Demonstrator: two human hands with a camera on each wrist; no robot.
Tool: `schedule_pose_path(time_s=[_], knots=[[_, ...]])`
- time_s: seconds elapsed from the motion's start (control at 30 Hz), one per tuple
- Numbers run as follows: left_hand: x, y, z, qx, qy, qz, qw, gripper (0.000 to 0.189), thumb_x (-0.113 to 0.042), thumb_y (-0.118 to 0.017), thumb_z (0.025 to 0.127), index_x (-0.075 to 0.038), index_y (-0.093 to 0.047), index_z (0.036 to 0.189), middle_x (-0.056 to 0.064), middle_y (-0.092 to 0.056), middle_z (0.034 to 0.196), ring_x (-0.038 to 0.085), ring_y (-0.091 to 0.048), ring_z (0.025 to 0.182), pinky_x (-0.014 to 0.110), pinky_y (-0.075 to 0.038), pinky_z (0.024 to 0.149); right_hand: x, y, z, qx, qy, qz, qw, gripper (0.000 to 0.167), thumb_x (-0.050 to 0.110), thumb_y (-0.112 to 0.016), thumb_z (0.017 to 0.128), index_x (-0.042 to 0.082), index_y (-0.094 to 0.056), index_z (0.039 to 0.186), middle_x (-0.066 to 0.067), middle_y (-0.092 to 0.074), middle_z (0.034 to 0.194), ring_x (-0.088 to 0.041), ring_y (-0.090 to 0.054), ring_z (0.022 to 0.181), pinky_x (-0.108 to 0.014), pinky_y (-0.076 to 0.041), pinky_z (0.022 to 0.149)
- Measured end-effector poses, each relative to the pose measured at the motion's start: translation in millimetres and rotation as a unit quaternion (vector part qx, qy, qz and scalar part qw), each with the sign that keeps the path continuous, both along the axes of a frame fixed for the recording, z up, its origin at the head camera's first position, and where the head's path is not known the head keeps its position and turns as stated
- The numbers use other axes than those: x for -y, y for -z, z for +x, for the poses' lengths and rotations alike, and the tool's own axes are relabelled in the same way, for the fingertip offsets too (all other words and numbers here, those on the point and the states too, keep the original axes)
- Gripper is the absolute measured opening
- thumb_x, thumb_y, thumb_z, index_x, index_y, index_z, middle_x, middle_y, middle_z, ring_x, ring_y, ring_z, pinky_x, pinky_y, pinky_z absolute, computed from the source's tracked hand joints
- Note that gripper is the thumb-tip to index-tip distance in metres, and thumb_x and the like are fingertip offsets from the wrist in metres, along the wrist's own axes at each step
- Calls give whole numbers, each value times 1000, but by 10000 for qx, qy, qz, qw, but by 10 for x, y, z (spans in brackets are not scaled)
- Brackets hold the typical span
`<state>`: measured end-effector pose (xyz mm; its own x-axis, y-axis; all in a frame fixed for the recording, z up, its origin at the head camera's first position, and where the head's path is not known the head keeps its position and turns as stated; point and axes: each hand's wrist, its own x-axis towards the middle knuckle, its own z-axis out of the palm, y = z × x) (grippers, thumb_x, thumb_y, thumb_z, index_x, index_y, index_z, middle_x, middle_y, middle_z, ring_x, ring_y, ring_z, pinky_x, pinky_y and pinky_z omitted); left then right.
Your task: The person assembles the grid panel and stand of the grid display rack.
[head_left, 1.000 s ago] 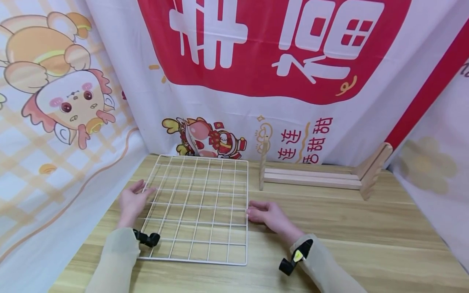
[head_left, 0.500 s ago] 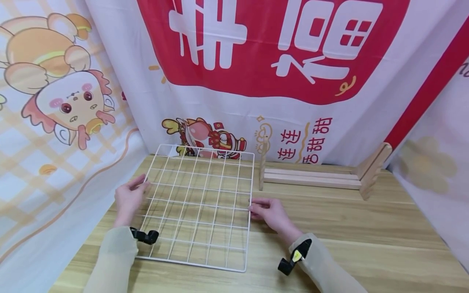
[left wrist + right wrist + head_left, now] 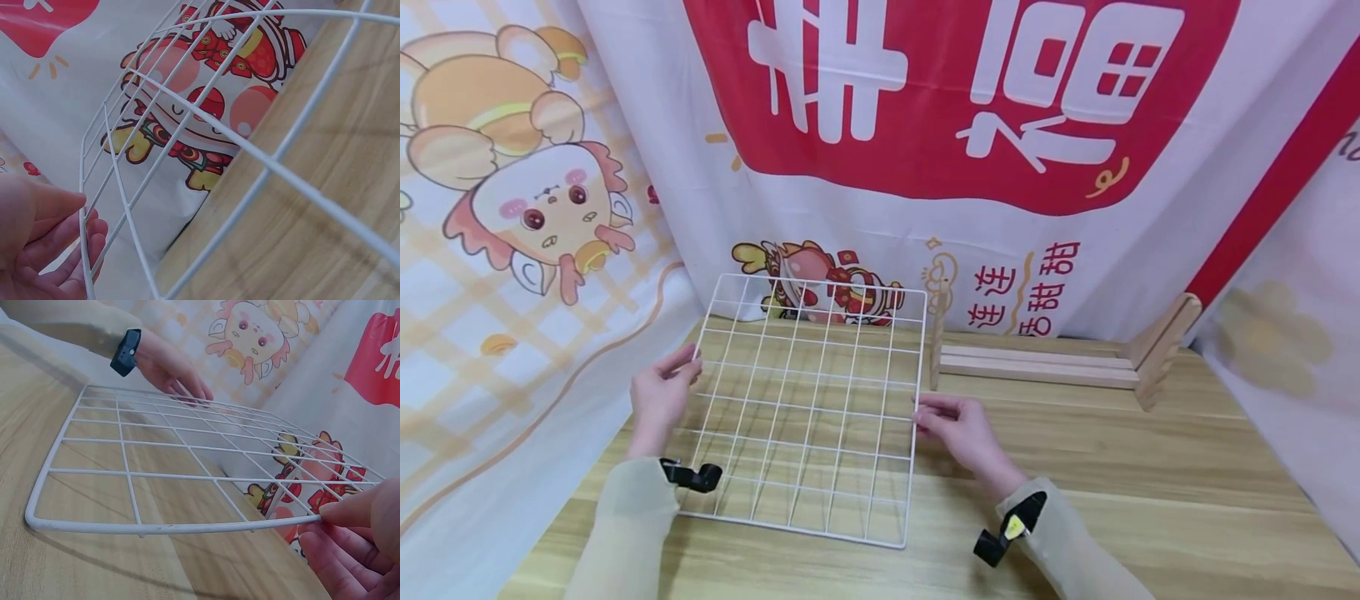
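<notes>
A white wire grid panel [image 3: 811, 407], square with open meshes, is held by its two side edges and slants, its far edge higher than its near edge. My left hand [image 3: 658, 396] pinches the left edge between thumb and fingers; the left wrist view shows the thumb [image 3: 59, 199] over the rim wire and the fingers curled beneath. On the opposite edge, my right hand [image 3: 958, 429] pinches the rim wire in the same way. Seen from the right wrist, the near corner of the panel [image 3: 39, 520] is raised, with its shadow on the wood below.
A small light-wood rack [image 3: 1037, 367] with two upright end pieces stands at the back right of the wood-grain table [image 3: 1075, 475]. Printed cloth hangings [image 3: 925, 167] rise behind the table and along both sides. Black camera mounts are strapped to both wrists.
The grid panel's far edge has risen from the table up across the back cloth, tilting the panel. My right hand has closed around its edge, and both hands have moved slightly farther away.
</notes>
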<state>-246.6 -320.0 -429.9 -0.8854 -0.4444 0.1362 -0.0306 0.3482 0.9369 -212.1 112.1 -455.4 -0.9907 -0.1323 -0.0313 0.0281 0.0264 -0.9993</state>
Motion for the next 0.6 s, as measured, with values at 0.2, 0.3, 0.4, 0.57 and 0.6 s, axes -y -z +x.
schedule_pose_path(time_s=[0.2,0.3,0.4,0.57,0.6], knots=[[-22,-81,-9,-222,-74,325,9992,40,-17,-72,97,-5,-66,134,5,-72,120,-4,-68,81,11,-54,75,-29,-87,13,-68,3,35,10000,34,-6,-71,92,-12,-64,125,-15,-73,97,-25,-73,83,-44,-61,83],[-40,-120,-14,-325,-134,456,9983,40,-17,-74,95,-4,-67,132,-2,-75,113,-3,-69,78,10,-55,73,-41,-124,22,-130,33,1,9999,33,-7,-71,91,-10,-66,123,-15,-73,96,-27,-73,83,-46,-61,84],[-69,-153,-22,-518,-249,434,9974,38,-14,-75,94,-5,-69,130,0,-75,114,-4,-68,76,10,-54,71,-50,-159,26,-195,65,-78,9998,32,-8,-71,90,-10,-67,122,-17,-73,96,-24,-73,82,-41,-62,82],[-107,-201,-34,-834,-434,312,9951,34,-12,-74,94,-5,-71,127,7,-74,116,-3,-68,74,10,-54,68,-60,-220,34,-349,118,-163,9992,32,-8,-72,91,-12,-66,122,-18,-73,96,-21,-73,80,-36,-62,80],[-112,-212,-34,-866,-436,334,9947,34,-12,-74,95,-5,-71,128,6,-74,116,-3,-68,74,10,-54,68,-63,-234,40,-375,129,-186,9990,32,-8,-71,91,-13,-65,122,-18,-73,96,-21,-73,80,-37,-62,80]])
